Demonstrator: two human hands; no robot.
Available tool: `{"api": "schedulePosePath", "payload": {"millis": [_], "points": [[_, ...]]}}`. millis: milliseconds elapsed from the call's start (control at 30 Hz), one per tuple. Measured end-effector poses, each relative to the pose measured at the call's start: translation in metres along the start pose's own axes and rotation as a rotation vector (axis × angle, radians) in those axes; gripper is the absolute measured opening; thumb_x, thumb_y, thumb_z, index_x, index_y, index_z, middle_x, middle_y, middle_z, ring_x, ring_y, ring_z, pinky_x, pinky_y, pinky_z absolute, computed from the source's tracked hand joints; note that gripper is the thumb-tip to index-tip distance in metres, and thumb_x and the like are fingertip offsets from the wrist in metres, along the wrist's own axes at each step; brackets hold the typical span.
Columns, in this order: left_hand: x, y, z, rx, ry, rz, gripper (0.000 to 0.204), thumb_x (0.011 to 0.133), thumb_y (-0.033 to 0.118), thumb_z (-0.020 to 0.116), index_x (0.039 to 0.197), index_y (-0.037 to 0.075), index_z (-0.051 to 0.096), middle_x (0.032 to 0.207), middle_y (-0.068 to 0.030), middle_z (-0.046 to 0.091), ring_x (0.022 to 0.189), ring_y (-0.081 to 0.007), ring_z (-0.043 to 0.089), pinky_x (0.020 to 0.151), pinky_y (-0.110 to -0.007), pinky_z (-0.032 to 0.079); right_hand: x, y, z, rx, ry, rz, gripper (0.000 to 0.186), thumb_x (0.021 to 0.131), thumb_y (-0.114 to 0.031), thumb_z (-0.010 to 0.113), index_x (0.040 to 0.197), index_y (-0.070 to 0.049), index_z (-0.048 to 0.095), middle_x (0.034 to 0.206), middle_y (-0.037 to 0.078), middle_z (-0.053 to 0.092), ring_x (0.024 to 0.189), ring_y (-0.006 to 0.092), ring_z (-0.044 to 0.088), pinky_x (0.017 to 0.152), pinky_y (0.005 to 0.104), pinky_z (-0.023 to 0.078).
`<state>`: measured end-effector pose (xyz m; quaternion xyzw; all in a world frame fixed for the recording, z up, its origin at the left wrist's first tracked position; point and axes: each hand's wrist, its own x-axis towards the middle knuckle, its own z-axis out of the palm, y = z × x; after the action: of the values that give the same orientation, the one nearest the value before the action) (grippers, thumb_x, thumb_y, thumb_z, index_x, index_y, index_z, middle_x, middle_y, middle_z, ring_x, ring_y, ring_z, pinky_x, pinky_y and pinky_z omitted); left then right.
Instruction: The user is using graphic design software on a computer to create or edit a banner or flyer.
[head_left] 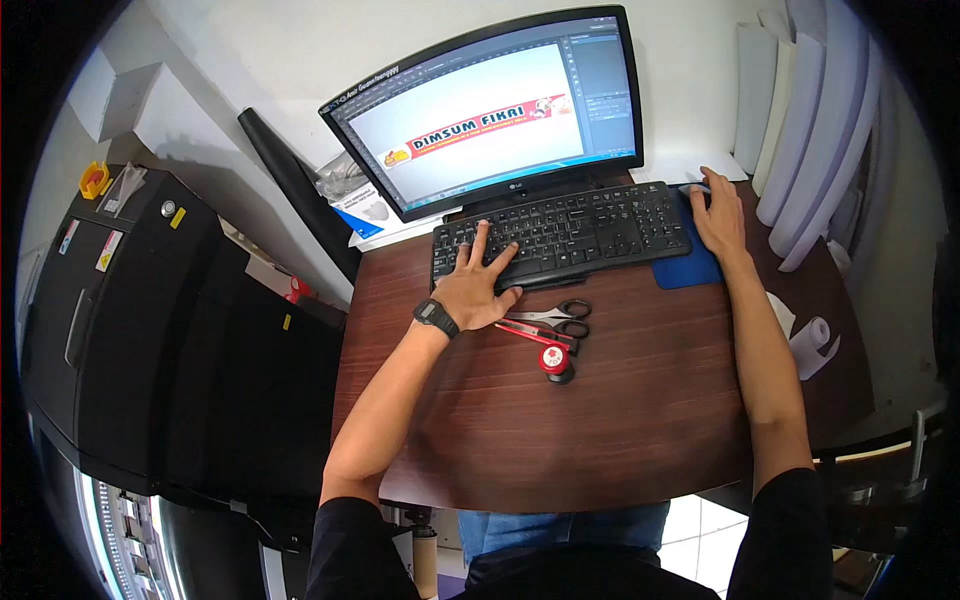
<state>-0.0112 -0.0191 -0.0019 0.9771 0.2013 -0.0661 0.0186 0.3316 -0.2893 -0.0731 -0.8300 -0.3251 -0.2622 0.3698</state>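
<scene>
dark wooden desk (640, 400) filled the head view, with a monitor (490, 110) at its back. my left hand (478, 285) lay on the black keyboard (565, 232), fingers spread wide. my right hand (718, 215) cupped a mouse (697, 190) on the blue pad (690, 268). scissors (555, 315) lay just beside my left hand.

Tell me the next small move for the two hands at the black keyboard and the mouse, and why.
Probably a short drag with the right hand, which covers the mouse on the blue mouse pad. The left hand rests fingers on the black keyboard, as if holding a key, and the black monitor shows a red banner design open.
</scene>
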Motion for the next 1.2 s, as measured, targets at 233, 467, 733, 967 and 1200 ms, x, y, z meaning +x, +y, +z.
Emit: {"api": "schedulePosePath", "payload": {"millis": [233, 467, 733, 967, 1200], "points": [[0.006, 0.001, -0.002, 0.186, 0.092, 0.028, 0.076, 0.096, 0.061, 0.057, 0.16, 0.021, 0.044, 0.174, -0.0264, 0.01, 0.148, -0.0489, 0.039, 0.114, -0.058, 0.043, -0.001, -0.004, -0.001, -0.01, -0.016, 0.001, 0.048, 0.101, -0.033, 0.06, 0.139, -0.003, 0.06, 0.128, 0.018, 0.065, 0.125, 0.0372, 0.058, 0.105, 0.0497, 0.046], [0.0, -0.016, 0.021, -0.086, 0.774, 0.169, 0.041, 0.088, 0.028, 0.076, 0.116, 0.002, 0.063, 0.129, -0.0172, 0.061, 0.115, -0.0363, 0.06, 0.095, -0.045, 0.048, -0.001, -0.006, -0.001, -0.009, -0.048, -0.015, 0.047, 0.093, -0.028, 0.065, 0.133, -0.006, 0.065, 0.125, 0.016, 0.064, 0.122, 0.0361, 0.059, 0.105, 0.0484, 0.048], [-0.019, -0.057, 0.063, -0.188, 0.817, 0.122, 0.051, 0.091, 0.032, 0.076, 0.13, 0.002, 0.063, 0.142, -0.0218, 0.057, 0.129, -0.0399, 0.054, 0.107, -0.05, 0.041, -0.004, -0.012, -0.005, 0.053, -0.103, -0.087, 0.032, 0.086, -0.015, 0.069, 0.115, -0.001, 0.072, 0.119, 0.017, 0.066, 0.118, 0.0364, 0.062, 0.102, 0.0439, 0.051], [-0.015, -0.061, 0.07, -0.276, 0.73, 0.159, 0.056, 0.095, 0.035, 0.073, 0.137, 0.001, 0.06, 0.15, -0.0236, 0.05, 0.136, -0.0403, 0.049, 0.114, -0.052, 0.035, -0.008, -0.001, 0.001, 0.015, -0.138, -0.098, 0.029, 0.095, -0.012, 0.066, 0.121, 0.0, 0.07, 0.126, 0.018, 0.066, 0.122, 0.038, 0.062, 0.106, 0.0426, 0.049], [-0.016, -0.062, 0.068, -0.326, 0.697, 0.154, 0.057, 0.096, 0.036, 0.072, 0.139, 0.001, 0.059, 0.151, -0.0217, 0.049, 0.138, -0.0392, 0.048, 0.116, -0.052, 0.034, -0.003, -0.007, -0.001, -0.007, -0.149, -0.096, 0.031, 0.098, -0.011, 0.065, 0.126, 0.001, 0.069, 0.132, 0.02, 0.064, 0.125, 0.038, 0.062, 0.107, 0.0424, 0.049]]}}
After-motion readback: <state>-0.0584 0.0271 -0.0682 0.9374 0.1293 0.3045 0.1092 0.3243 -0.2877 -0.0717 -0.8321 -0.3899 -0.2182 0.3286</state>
